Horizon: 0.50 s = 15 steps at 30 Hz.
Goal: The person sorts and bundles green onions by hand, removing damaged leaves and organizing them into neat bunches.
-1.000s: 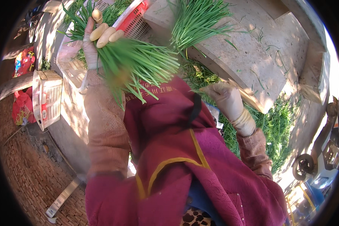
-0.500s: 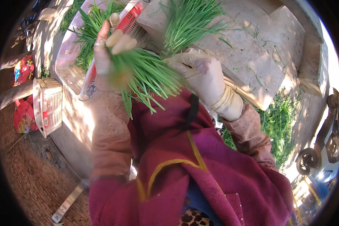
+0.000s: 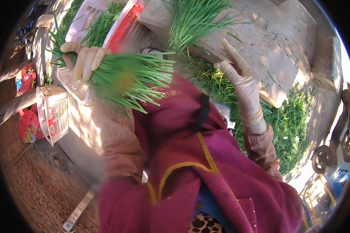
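Note:
A bunch of long green chives (image 3: 144,75) is gripped in my gloved left hand (image 3: 87,60), its fingers wrapped round the stalks. The pale cut ends fan out to the right above my maroon apron, while the leafy tips stick out on the left. Part of the bunch is blurred. My gloved right hand (image 3: 243,83) is apart from the bunch, fingers stretched and holding nothing, beside the near edge of a pale board (image 3: 256,50). A larger heap of chives (image 3: 194,25) lies at that board's left end.
A pale plastic crate (image 3: 78,26) holding greens stands at the upper left, beside a red-and-white crate (image 3: 126,25). Further left are a white basket (image 3: 58,114) and red bags (image 3: 29,122). Loose green trimmings (image 3: 287,128) cover the ground below the board.
My left hand has swung left and turned over, carrying the chives so their cut ends point right. My right hand has come away from the bunch, moved right and opened.

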Each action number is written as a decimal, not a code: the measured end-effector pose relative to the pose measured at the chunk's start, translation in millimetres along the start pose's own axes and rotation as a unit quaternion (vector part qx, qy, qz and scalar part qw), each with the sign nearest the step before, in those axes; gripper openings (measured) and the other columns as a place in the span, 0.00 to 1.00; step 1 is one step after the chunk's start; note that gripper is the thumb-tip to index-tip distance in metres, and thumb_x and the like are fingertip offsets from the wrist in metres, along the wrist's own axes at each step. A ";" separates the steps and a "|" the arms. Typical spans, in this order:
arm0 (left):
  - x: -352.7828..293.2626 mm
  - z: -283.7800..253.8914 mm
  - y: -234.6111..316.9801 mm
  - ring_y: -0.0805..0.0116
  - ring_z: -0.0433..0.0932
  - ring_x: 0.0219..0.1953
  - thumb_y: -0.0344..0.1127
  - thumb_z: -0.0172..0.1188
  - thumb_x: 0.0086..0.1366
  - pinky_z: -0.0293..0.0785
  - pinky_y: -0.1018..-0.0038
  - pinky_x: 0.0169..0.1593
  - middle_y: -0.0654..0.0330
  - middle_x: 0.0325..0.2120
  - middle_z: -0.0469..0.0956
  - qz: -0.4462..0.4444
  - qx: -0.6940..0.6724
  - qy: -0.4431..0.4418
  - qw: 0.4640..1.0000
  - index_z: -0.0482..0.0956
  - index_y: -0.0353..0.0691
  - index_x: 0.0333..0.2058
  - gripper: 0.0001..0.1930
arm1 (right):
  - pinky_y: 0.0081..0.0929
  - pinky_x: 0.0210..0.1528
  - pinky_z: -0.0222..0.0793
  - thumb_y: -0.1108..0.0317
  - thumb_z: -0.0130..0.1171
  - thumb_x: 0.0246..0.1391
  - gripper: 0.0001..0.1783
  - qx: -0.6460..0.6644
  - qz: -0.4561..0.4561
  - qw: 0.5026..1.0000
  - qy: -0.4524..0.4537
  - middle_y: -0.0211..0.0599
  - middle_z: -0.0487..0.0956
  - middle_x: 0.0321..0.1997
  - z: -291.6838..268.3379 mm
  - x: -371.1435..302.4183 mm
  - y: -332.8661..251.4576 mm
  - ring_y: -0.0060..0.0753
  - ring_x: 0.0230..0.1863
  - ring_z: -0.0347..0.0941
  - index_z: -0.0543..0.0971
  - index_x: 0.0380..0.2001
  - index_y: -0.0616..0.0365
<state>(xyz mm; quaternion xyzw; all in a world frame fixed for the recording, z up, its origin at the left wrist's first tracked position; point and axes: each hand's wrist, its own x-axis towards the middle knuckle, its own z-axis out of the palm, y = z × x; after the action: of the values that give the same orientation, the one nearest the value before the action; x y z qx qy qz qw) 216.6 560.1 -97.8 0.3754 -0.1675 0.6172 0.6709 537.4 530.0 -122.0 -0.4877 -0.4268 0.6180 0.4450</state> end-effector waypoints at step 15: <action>-1.5 6.9 -7.8 0.79 0.72 0.23 0.44 0.34 0.75 0.69 0.80 0.40 0.73 0.18 0.74 0.057 -0.037 0.036 0.997 0.70 0.38 0.54 0.22 | 0.21 0.44 0.75 0.79 0.67 0.40 0.46 -0.173 -0.119 0.955 -0.209 0.44 0.69 0.60 23.6 0.8 -2.2 0.28 0.39 0.73 0.61 0.65 0.50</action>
<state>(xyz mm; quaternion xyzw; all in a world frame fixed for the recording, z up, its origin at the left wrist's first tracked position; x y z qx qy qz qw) 225.4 554.5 -96.6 0.3176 -0.1873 0.6613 0.6533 514.3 529.1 -116.3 -0.3625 -0.6661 0.5652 0.3247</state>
